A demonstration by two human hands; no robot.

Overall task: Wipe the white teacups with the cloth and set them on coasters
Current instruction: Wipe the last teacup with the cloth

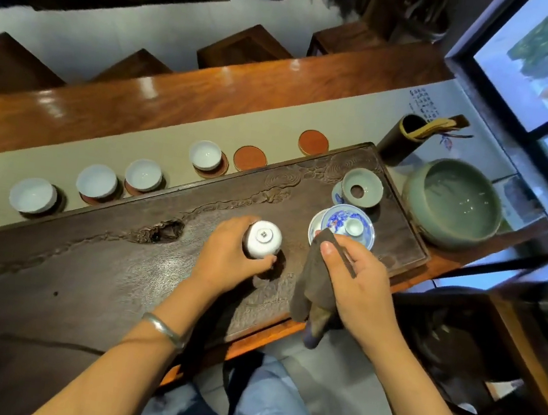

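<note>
My left hand [232, 257] grips a white teacup [263, 239] turned bottom up above the dark carved tea tray [102, 272]. My right hand [356, 286] holds a dark brown cloth [315, 281] that hangs down beside the cup without touching it. Several white teacups stand upright on coasters along the grey runner: one at the far left [33, 195], two in the middle [97, 181] [143, 174], and one further right [205, 154]. Two orange-red coasters [250, 158] [313, 142] lie bare to the right of them.
A blue-and-white lidded bowl [348, 225] and a green strainer cup [362, 187] stand on the tray's right end. A large green bowl [452, 203] and a dark tool holder [400, 140] sit beyond the tray. Wooden stools line the table's far side.
</note>
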